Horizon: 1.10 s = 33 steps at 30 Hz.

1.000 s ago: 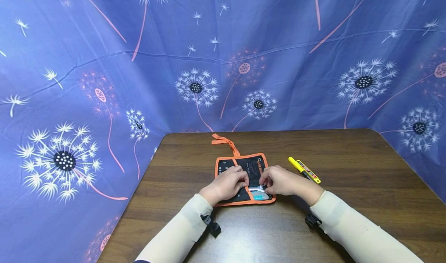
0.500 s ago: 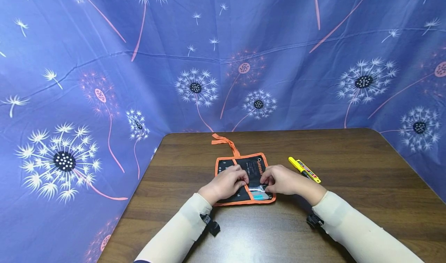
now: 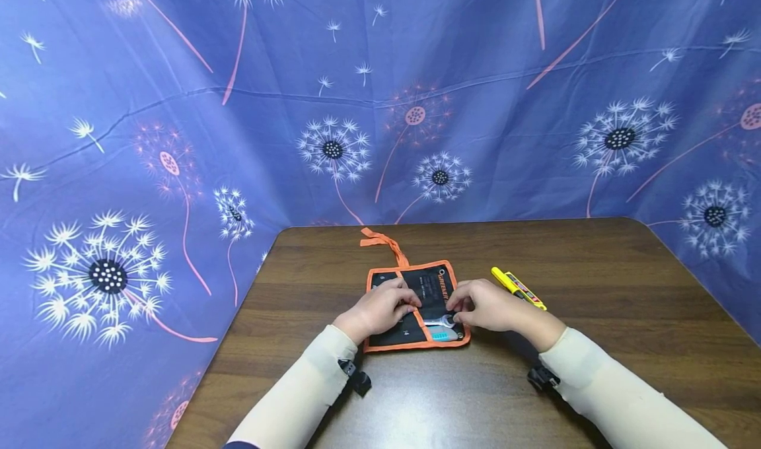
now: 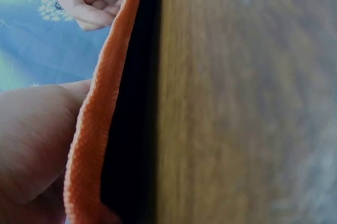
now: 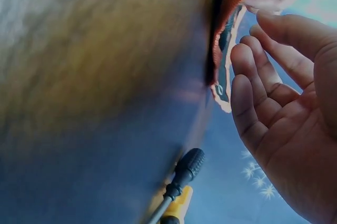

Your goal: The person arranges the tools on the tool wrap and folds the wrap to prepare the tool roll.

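Note:
A black tool pouch [image 3: 433, 284] with orange trim lies flat on the table, printed with numbers on its left part. In its right half, a silver open-end wrench [image 3: 442, 321] lies across the pouch, its shank end under the orange-edged pocket. Just nearer sits a pale grey-and-teal item [image 3: 442, 334], also partly in the pocket. My left hand [image 3: 383, 309] pinches the pocket's orange edge. Near the wrench's head hovers my right hand [image 3: 484, 305], fingers loosely bent with nothing between them; the right wrist view shows that hand [image 5: 289, 97] with its palm bare.
Orange tie ribbons [image 3: 383, 241] trail from the pouch's far edge. Beyond the right hand lies a slim yellow-and-black tool [image 3: 505, 280] beside a flat yellow-edged pack [image 3: 528, 292]. A blue dandelion-patterned cloth [image 3: 380, 152] hangs behind the brown wooden table [image 3: 606, 290].
My right fingers have come off the wrench, and its open head shows more. My left hand has shifted slightly left with the pocket edge. The pouch has stayed in place.

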### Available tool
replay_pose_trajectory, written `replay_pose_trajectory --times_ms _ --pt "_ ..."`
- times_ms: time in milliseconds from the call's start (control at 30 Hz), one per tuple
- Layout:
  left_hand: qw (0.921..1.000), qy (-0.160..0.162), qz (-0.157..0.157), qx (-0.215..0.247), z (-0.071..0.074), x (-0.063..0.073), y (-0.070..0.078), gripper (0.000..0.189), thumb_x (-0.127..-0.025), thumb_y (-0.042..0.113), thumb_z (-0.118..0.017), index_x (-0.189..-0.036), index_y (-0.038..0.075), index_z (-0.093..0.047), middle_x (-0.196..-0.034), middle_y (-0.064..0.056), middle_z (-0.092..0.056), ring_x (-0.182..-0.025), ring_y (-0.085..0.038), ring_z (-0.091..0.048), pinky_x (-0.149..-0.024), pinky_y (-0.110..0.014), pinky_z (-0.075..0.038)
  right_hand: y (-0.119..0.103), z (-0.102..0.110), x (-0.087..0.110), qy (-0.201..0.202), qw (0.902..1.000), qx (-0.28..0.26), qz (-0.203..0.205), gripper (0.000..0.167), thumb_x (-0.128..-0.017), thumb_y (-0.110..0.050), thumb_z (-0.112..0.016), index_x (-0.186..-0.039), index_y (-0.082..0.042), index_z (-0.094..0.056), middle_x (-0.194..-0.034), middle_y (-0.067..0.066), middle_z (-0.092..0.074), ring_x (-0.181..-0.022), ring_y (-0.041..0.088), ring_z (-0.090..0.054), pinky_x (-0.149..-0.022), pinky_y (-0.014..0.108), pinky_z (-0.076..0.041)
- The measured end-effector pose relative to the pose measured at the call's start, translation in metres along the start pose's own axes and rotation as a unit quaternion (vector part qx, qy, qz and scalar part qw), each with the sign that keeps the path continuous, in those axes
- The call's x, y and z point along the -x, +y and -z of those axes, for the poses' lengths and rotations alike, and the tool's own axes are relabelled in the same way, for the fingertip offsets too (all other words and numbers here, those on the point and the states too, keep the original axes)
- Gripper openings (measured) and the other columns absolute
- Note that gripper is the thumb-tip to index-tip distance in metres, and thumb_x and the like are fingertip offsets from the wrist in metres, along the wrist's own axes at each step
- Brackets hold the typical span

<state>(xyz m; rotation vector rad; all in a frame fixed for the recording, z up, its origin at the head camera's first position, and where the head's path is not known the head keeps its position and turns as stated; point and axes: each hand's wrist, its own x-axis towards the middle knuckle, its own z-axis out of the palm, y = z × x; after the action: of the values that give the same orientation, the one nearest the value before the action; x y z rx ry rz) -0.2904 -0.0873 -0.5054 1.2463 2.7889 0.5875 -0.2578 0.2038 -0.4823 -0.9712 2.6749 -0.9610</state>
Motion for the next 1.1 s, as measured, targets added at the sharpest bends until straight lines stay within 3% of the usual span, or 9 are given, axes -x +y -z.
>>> replay_pose_trajectory --times_ms 300,733,933,1100 --pt "1.0 -0.008 0.005 -0.001 0.0 0.001 -0.008 0.019 -0.107 0.022 -0.064 -0.118 0.03 -0.077 -0.11 0.011 -0.06 -0.098 -0.004 -0.058 -0.084 -0.026 -0.051 0.001 0.013 0.011 0.037 0.9992 -0.016 0.002 0.014 -0.09 -0.002 -0.08 -0.102 -0.009 -0.08 -0.09 -0.007 -0.064 -0.079 0.007 -0.061 -0.07 0.027 -0.054" --pt "0.9997 -0.013 0.018 -0.009 -0.001 0.003 -0.009 0.019 -0.107 0.023 -0.062 -0.12 0.031 -0.074 -0.112 0.01 -0.06 -0.097 -0.006 -0.058 -0.084 -0.03 -0.051 0.03 0.036 0.029 0.123 0.9888 0.041 -0.073 0.02 -0.09 -0.009 -0.082 -0.11 -0.007 -0.077 -0.094 -0.006 -0.068 -0.085 0.013 -0.064 -0.071 0.032 -0.053" --pt "0.9995 -0.016 0.025 -0.01 0.0 0.002 -0.008 0.017 -0.107 0.024 -0.063 -0.119 0.03 -0.073 -0.109 0.009 -0.06 -0.096 -0.006 -0.057 -0.085 -0.029 -0.052 0.043 0.044 0.04 0.143 0.9842 0.044 -0.095 0.024 -0.089 -0.009 -0.083 -0.111 -0.004 -0.075 -0.101 0.004 -0.07 -0.085 0.017 -0.065 -0.068 0.031 -0.052" --pt "0.9996 -0.013 0.024 -0.008 0.0 0.004 -0.007 0.016 -0.107 0.023 -0.063 -0.118 0.03 -0.072 -0.109 0.009 -0.06 -0.095 -0.005 -0.057 -0.084 -0.029 -0.052 0.052 0.051 0.049 0.151 0.9794 0.051 -0.124 0.026 -0.088 -0.008 -0.084 -0.111 -0.002 -0.075 -0.095 0.004 -0.069 -0.083 0.017 -0.063 -0.068 0.033 -0.051"
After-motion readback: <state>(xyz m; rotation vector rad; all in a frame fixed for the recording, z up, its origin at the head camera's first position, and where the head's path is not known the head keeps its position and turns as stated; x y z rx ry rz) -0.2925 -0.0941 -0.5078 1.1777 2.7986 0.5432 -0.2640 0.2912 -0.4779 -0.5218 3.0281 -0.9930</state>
